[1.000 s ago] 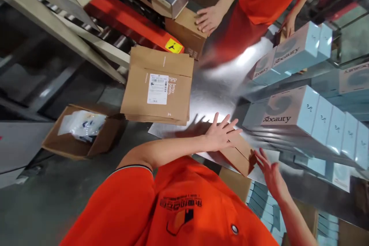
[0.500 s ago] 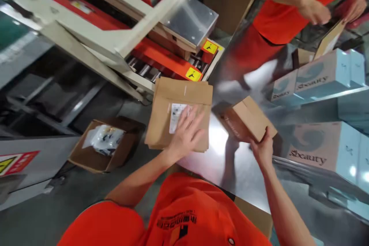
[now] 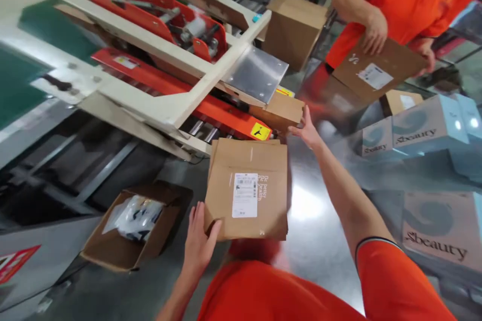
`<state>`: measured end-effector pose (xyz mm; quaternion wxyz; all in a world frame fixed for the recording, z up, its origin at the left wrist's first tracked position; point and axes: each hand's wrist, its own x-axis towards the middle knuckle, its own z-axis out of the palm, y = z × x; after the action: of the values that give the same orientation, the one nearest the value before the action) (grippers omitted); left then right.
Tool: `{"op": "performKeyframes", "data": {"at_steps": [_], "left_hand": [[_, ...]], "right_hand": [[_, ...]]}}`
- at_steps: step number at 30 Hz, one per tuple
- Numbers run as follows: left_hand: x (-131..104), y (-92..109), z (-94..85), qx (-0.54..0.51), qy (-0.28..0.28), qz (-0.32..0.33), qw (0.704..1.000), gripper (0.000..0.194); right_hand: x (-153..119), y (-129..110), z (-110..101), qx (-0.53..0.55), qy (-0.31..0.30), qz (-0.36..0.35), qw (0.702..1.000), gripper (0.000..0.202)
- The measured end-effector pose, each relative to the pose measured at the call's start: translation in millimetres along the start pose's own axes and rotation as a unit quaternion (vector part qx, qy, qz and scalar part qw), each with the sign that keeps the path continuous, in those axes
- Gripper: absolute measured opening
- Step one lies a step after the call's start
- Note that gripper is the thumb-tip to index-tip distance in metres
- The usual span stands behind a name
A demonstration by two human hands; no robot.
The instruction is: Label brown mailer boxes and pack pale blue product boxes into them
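Observation:
My right hand (image 3: 307, 130) is at the near end of a small closed cardboard box (image 3: 284, 110), its thumb and fingers astride that end. The box lies at the mouth of the roller machine (image 3: 226, 125), its far part hidden under the metal plate. At the lower left corner of a stack of flat cardboard cartons (image 3: 222, 190), my left hand (image 3: 199, 235) rests with fingers spread and thumb by the edge. The top carton bears a white printed label (image 3: 244, 195) and white lettering. The stack lies on the shiny metal table (image 3: 309, 235).
A co-worker (image 3: 410, 5) opposite holds a flat labelled carton (image 3: 380, 70). Printed boxes (image 3: 440, 230) stand at the right. An open cardboard box (image 3: 124, 251) with plastic-wrapped contents is on the floor at left. A larger carton (image 3: 293, 30) stands behind the machine.
My right hand has brought the cardboard box from the table to the machine's mouth. My left hand has slid off the label to the stack's corner. The co-worker now holds a flat carton.

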<state>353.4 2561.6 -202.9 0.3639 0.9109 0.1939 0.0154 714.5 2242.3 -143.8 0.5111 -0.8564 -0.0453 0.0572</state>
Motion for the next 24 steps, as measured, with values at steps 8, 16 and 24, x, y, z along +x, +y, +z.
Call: {"op": "performKeyframes", "data": {"at_steps": [8,16,24], "left_hand": [[-2.9,-2.5,-24.0,0.034,0.013,0.099,0.994,0.074],[-37.1,46.7,8.5,0.01,-0.028,0.194,0.981,0.063],[-6.2,18.3,8.0,0.024,0.094,-0.005,0.995,0.057]], "right_hand": [[-257.9,3.8,52.7,0.068,-0.011,0.153,0.986,0.078],[-390.3,47.2,93.9,-0.065,-0.052,0.067,0.994,0.077],[-370.3,85.8,102.6,-0.099,-0.031,-0.04,0.994,0.075]]}}
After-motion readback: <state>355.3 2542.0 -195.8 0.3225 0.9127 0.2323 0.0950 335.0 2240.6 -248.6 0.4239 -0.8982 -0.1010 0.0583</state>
